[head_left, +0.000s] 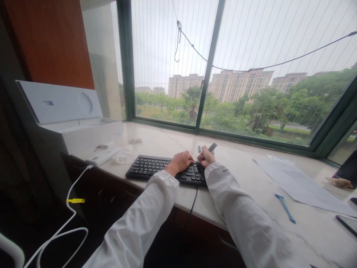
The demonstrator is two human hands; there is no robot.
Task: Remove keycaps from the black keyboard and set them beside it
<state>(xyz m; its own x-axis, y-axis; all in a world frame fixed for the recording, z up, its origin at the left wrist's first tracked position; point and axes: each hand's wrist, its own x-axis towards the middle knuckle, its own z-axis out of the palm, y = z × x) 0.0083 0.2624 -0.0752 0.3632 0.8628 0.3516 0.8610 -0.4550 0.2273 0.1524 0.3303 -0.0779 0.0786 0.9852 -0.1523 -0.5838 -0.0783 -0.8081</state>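
A black keyboard (152, 165) lies along the front edge of the marble-look counter. My left hand (181, 162) rests on its right half, fingers curled down over the keys near the far edge. Beside it my right hand (205, 158) is closed around a slim dark-grey tool (213, 147) at the keyboard's far right end. The tool's upper end sticks out above the fist; its lower end is hidden. Several small loose keycaps (200, 149) sit just behind the right hand. The keyboard's cable (194, 200) hangs over the front edge.
An open white box (92, 132) stands at the left, near a white power adapter (104, 156) with a white cable (74, 182). Crumpled clear plastic (124, 155) lies beside it. To the right are paper sheets (302, 184), a blue strip (285, 208) and a phone (348, 224).
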